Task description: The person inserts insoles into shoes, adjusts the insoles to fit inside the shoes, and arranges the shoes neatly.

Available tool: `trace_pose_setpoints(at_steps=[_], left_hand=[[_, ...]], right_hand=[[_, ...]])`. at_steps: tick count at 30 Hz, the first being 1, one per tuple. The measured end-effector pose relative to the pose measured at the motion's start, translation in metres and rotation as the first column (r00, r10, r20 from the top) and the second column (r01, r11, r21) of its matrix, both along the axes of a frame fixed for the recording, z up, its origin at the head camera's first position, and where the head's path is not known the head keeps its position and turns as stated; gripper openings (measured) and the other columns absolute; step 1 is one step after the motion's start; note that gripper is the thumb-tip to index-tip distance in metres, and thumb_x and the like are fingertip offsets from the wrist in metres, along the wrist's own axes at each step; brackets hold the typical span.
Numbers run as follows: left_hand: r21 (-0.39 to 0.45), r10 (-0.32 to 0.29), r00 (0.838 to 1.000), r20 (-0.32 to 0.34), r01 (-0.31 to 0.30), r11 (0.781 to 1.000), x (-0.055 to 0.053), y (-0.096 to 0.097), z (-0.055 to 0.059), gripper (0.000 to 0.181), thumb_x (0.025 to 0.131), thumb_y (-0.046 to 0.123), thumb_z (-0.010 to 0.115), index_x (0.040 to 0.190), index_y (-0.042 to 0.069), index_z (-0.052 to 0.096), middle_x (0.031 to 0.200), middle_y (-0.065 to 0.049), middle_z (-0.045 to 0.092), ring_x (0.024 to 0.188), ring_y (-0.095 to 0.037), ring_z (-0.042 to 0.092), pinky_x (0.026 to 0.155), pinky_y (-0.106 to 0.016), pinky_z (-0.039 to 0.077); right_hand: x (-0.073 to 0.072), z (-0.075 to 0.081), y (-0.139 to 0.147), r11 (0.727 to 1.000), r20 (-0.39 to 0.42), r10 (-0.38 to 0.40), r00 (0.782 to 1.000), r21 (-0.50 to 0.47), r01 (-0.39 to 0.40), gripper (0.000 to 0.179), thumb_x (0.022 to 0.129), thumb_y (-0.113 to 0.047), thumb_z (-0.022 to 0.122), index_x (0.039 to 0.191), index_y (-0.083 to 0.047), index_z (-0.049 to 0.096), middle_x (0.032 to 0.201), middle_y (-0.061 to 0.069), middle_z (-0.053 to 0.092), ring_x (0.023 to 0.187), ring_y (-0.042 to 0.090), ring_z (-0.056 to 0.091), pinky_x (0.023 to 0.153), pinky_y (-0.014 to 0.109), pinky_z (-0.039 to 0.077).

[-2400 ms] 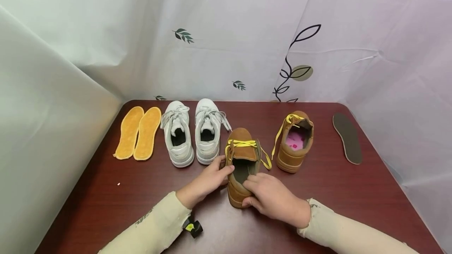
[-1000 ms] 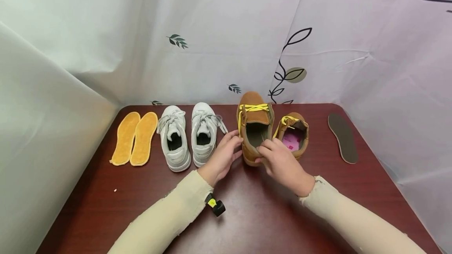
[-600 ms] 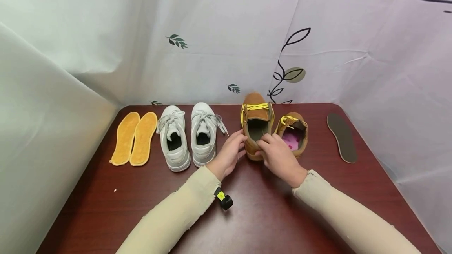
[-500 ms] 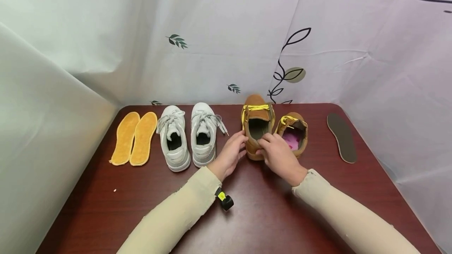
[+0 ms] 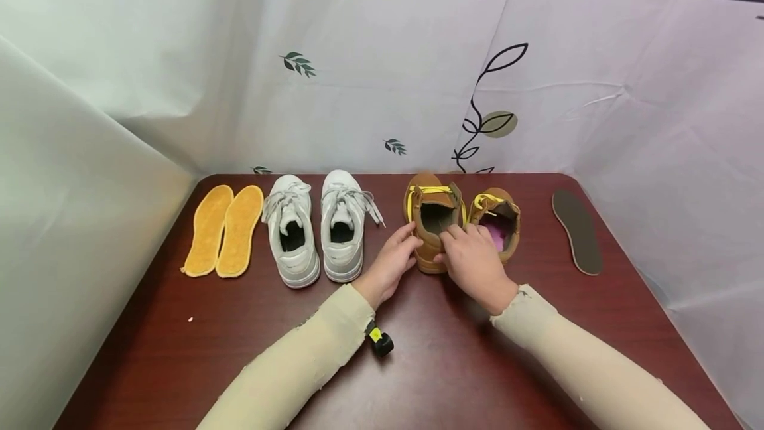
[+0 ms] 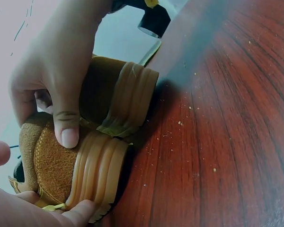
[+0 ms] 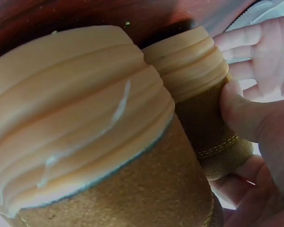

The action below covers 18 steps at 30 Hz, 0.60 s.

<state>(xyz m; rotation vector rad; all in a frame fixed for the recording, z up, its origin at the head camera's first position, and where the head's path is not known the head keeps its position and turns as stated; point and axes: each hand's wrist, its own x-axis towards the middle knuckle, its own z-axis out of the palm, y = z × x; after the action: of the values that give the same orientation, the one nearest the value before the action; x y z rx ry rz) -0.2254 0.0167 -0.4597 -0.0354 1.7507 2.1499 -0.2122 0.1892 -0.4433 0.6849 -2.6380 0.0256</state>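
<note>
A brown suede shoe (image 5: 428,256) with yellow laces stands towards the back of the table, toe pointing away. At its heel my right hand (image 5: 477,267) pinches the collar: the thumb presses the outside, and the fingertips are hidden within the opening. My left hand (image 5: 390,264) touches the shoe's left side with its fingers; the right wrist view shows them straight. Just to the right stands the other brown shoe (image 5: 513,219), partly behind my right hand, with a pink insole (image 5: 497,231) inside. This shoe's tan sole (image 7: 75,104) fills the left of the right wrist view.
Two white sneakers (image 5: 342,261) stand to the left, with two orange-yellow insoles (image 5: 241,231) beyond them. A dark grey insole (image 5: 577,231) lies at the right. Light curtains (image 5: 358,71) hang along the back and sides of the reddish-brown table (image 5: 239,330).
Both hands have moved the brown shoe from the table's middle to the back, beside the other brown shoe. In the last half second it has come slightly lower in view.
</note>
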Motion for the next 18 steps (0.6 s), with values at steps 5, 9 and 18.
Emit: trace_pose_setpoints(at_steps=[5, 9, 18], left_hand=[[-0.008, -0.016, 1.0, -0.005, 0.016, 1.0, -0.001, 0.002, 0.0, 0.067, 0.094, 0.016, 0.052, 0.157, 0.012, 0.032, 0.162, -0.015, 0.027, 0.149, -0.029, 0.028, 0.12, -0.052, 0.026], [-0.002, -0.025, 1.0, -0.006, 0.025, 1.0, -0.004, 0.003, -0.001, 0.068, 0.093, 0.017, 0.052, 0.158, 0.013, 0.031, 0.163, -0.014, 0.027, 0.149, -0.028, 0.028, 0.12, -0.052, 0.025], [-0.035, -0.06, 0.998, 0.012, 0.06, 0.998, -0.002, -0.007, -0.011, 0.067, 0.094, 0.015, 0.051, 0.158, 0.016, 0.032, 0.163, -0.014, 0.027, 0.147, -0.032, 0.031, 0.117, -0.054, 0.03]], right_hand=[[-0.002, 0.002, 0.001, 1.0, -0.005, -0.004, 1.0, 0.011, 0.004, 0.032, 0.081, -0.033, 0.084, 0.093, -0.008, 0.068, 0.091, 0.007, 0.065, 0.08, 0.031, 0.057, 0.073, 0.044, 0.044], [-0.004, 0.004, 0.002, 1.0, -0.012, 0.008, 1.0, -0.001, -0.008, 0.032, 0.08, -0.032, 0.085, 0.091, -0.007, 0.068, 0.088, 0.007, 0.064, 0.078, 0.031, 0.056, 0.068, 0.044, 0.045], [-0.003, 0.003, 0.001, 1.0, -0.011, 0.007, 1.0, 0.029, -0.007, 0.036, 0.082, -0.035, 0.082, 0.1, -0.006, 0.069, 0.095, 0.008, 0.066, 0.083, 0.032, 0.059, 0.071, 0.045, 0.046]])
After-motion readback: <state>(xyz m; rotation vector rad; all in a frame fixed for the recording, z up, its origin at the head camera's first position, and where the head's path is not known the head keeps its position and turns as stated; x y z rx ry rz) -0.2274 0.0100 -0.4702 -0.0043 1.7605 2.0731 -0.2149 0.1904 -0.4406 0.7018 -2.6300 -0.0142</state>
